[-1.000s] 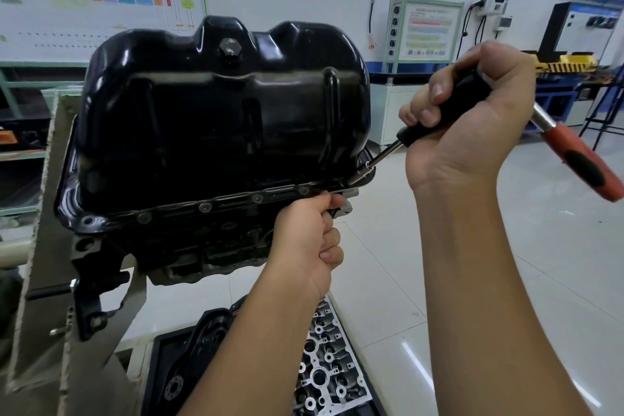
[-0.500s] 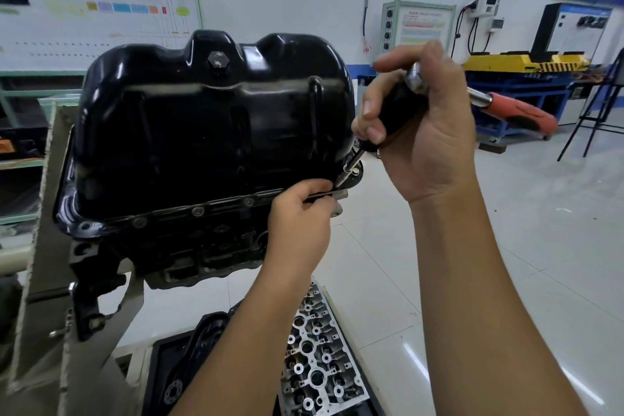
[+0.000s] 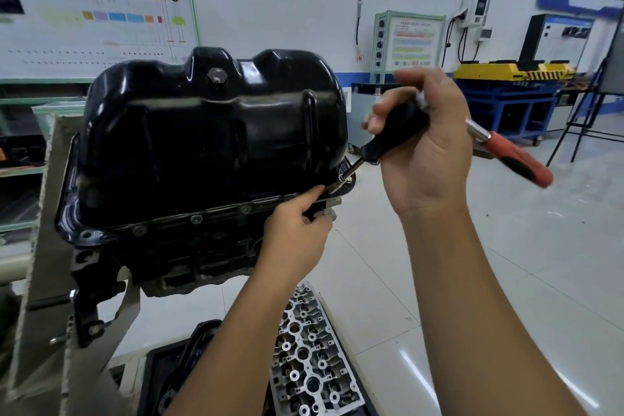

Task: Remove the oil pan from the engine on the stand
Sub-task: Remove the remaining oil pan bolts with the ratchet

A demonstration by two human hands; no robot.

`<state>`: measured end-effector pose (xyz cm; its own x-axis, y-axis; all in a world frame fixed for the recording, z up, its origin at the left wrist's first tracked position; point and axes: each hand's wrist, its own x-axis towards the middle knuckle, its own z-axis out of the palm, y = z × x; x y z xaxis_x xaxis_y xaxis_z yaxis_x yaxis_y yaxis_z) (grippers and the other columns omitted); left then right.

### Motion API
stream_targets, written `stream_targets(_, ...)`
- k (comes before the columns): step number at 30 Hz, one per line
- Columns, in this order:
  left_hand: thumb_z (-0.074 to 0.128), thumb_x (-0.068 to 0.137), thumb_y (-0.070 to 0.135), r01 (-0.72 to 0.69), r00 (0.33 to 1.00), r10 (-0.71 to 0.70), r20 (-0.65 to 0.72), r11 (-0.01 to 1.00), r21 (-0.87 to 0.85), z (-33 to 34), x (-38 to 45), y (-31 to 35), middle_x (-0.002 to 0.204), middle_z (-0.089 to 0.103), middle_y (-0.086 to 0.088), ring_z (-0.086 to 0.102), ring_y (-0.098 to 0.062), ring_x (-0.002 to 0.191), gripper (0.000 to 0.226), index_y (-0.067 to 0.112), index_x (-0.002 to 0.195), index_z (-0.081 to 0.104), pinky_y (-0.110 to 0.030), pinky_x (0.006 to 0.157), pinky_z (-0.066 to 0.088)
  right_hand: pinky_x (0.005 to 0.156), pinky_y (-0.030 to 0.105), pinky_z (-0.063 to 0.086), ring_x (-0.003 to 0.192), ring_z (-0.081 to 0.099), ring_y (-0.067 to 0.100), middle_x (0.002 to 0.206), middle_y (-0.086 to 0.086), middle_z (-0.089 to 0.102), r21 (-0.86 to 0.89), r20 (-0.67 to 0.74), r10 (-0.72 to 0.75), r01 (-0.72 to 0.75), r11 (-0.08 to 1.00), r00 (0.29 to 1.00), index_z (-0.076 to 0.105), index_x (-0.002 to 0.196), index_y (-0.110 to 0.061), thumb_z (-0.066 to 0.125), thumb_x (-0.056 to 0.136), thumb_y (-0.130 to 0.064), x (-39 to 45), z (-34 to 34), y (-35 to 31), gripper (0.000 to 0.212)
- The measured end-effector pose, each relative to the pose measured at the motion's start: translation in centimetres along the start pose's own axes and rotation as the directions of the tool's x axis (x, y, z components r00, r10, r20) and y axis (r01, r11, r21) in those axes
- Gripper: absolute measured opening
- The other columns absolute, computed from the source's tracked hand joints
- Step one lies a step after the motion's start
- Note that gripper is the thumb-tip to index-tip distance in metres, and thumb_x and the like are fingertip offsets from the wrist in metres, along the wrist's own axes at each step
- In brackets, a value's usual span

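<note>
The glossy black oil pan (image 3: 209, 135) sits upside-up on the engine block (image 3: 189, 253), which hangs on a grey metal stand (image 3: 44, 246). Several bolts line its front flange. My right hand (image 3: 422, 152) grips a black-handled driver (image 3: 388, 138) whose shaft tip meets the pan's right front corner, together with a ratchet that has a red handle (image 3: 516, 159) sticking out to the right. My left hand (image 3: 297, 226) pinches the flange edge just below the driver's tip.
A cylinder head (image 3: 310, 361) and a black cover (image 3: 175, 371) lie on a tray below the engine. White tiled floor spreads to the right. A yellow and blue cart (image 3: 506, 94) and a panel box (image 3: 408, 40) stand by the far wall.
My right hand has swung left and tipped the driver more upright, bringing its tip down onto the pan's corner. The red ratchet handle now points lower right. My left hand stays at the flange.
</note>
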<state>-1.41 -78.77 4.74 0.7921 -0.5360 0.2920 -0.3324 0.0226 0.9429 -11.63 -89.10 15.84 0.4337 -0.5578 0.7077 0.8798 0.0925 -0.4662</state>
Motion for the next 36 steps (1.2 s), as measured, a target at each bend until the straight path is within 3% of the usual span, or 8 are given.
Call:
stream_targets(4, 0.066, 0.093, 0.016, -0.041, 0.999, 0.04, 0.013, 0.998, 0.054, 0.1, 0.0, -0.3, 0.046, 0.036, 0.014, 0.033, -0.01, 0.045, 0.055, 0.04, 0.142, 0.058, -0.019, 0.043, 0.034, 0.065, 0.038, 0.049, 0.055, 0.055, 0.025, 0.071, 0.012, 0.066, -0.104, -0.185, -0.187, 0.17, 0.98, 0.965, 0.067, 0.093, -0.007, 0.059, 0.1, -0.018, -0.5, 1.9, 0.9, 0.016)
stream_targets(7, 0.065, 0.092, 0.017, -0.081, 0.997, 0.08, 0.014, 0.994, 0.073, 0.5, -0.4, -0.5, 0.043, 0.037, 0.014, 0.035, -0.007, 0.043, 0.061, 0.038, 0.148, 0.051, -0.016, 0.044, 0.036, 0.056, 0.033, 0.044, 0.052, 0.048, 0.023, 0.067, 0.01, 0.061, -0.066, -0.192, -0.184, 0.174, 0.983, 0.964, 0.064, 0.086, -0.009, 0.058, 0.1, -0.017, -0.8, 2.7, 1.0, 0.017)
stream_targets(14, 0.058, 0.092, 0.046, -0.265, 0.964, 0.265, 0.028, 0.964, -0.018, 1.3, -0.2, 0.6, 0.081, 0.061, -0.025, 0.055, -0.017, 0.074, 0.044, 0.066, 0.13, 0.046, -0.031, 0.073, 0.049, 0.058, 0.034, 0.024, 0.051, 0.029, 0.018, 0.055, 0.002, 0.035, 0.098, -0.008, 0.116, -0.115, 0.989, 0.993, 0.056, 0.062, -0.014, 0.043, 0.102, -0.03, -0.7, 1.6, -0.8, 0.045)
stream_targets(18, 0.056, 0.093, 0.046, -0.3, 0.954, 0.299, 0.017, 0.952, 0.054, 1.7, 0.3, 1.0, 0.061, 0.054, 0.002, 0.052, -0.015, 0.06, 0.039, 0.056, 0.131, 0.056, -0.03, 0.059, 0.047, 0.057, 0.032, 0.025, 0.051, 0.026, 0.018, 0.055, 0.002, 0.033, 0.102, 0.027, 0.143, -0.145, 0.984, 0.989, 0.053, 0.06, -0.015, 0.04, 0.1, -0.028, -0.3, 0.7, -1.2, 0.044)
stream_targets(22, 0.051, 0.095, 0.049, -0.324, 0.945, 0.327, -0.011, 0.939, 0.111, 1.8, 0.6, 1.6, 0.077, 0.067, -0.005, 0.064, -0.029, 0.072, 0.027, 0.062, 0.116, 0.063, -0.044, 0.07, 0.056, 0.055, 0.031, 0.025, 0.049, 0.025, 0.017, 0.053, 0.001, 0.033, 0.081, 0.08, 0.147, -0.153, 0.985, 0.986, 0.051, 0.06, -0.014, 0.045, 0.094, -0.026, 0.0, 0.9, -1.0, 0.036)
stream_targets(29, 0.049, 0.091, 0.055, -0.331, 0.937, 0.345, -0.054, 0.926, 0.18, 1.8, 1.1, 1.5, 0.076, 0.072, 0.004, 0.07, -0.023, 0.07, 0.021, 0.054, 0.108, 0.061, -0.048, 0.072, 0.061, 0.052, 0.036, 0.01, 0.042, 0.02, 0.013, 0.042, 0.0, 0.029, -0.008, 0.345, 0.277, -0.292, 0.956, 0.897, 0.053, 0.051, -0.014, 0.042, 0.085, -0.024, 0.7, 0.9, -1.7, 0.038)
stream_targets(32, 0.054, 0.09, 0.048, -0.29, 0.946, 0.312, -0.084, 0.936, 0.2, 1.8, 1.5, 1.7, 0.083, 0.075, 0.007, 0.074, -0.023, 0.079, 0.019, 0.052, 0.108, 0.06, -0.046, 0.074, 0.063, 0.053, 0.035, 0.015, 0.044, 0.023, 0.015, 0.046, 0.0, 0.032, -0.01, 0.25, 0.237, -0.242, 0.97, 0.939, 0.055, 0.054, -0.015, 0.046, 0.09, -0.023, 0.5, 2.1, -1.0, 0.038)
stream_targets(36, 0.05, 0.09, 0.044, -0.25, 0.953, 0.292, -0.086, 0.913, 0.323, 1.7, 1.4, 2.0, 0.082, 0.073, 0.003, 0.073, -0.026, 0.078, 0.024, 0.043, 0.11, 0.064, -0.046, 0.074, 0.061, 0.052, 0.033, 0.019, 0.045, 0.027, 0.017, 0.051, 0.001, 0.037, 0.046, -0.129, 0.022, -0.016, 0.999, 0.991, 0.052, 0.063, -0.014, 0.048, 0.101, -0.023, -0.1, 3.2, 0.4, 0.04)
